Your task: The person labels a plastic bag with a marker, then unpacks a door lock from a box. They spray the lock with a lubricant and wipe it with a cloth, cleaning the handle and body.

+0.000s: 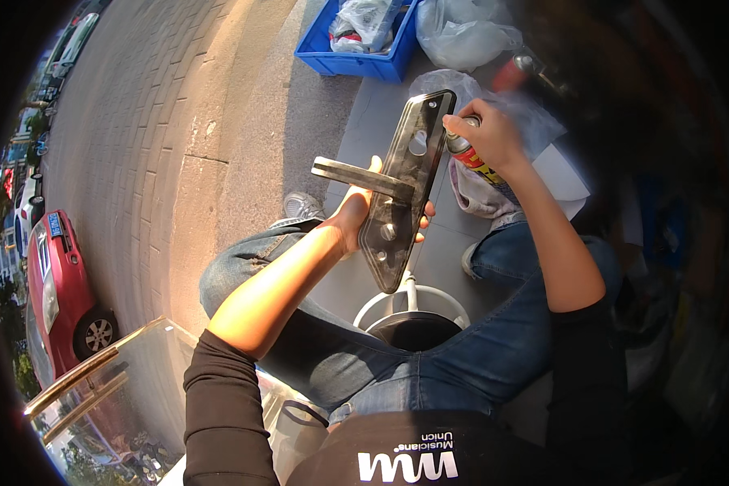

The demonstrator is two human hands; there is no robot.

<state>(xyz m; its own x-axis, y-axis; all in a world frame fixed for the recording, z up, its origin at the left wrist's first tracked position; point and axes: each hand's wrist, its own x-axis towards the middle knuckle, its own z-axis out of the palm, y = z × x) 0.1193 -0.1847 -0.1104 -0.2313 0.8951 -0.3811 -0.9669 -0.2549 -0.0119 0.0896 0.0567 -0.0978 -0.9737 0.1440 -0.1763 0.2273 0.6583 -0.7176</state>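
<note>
A dark door handle with a long pointed backplate is held up in front of me, tilted, its lever jutting to the left. My left hand is closed round the plate from behind, and some fingertips show past its right edge. Close to the plate's upper right edge, my right hand grips a red and yellow spray can. The index finger of that hand lies over the can's top; whether it presses the nozzle I cannot tell. Any spray is not visible.
Beyond the handle stand a blue crate and a clear plastic bag. A blurred red can is near them. A pale cloth lies under my right forearm. A round stool is between my knees; a glass door is at lower left.
</note>
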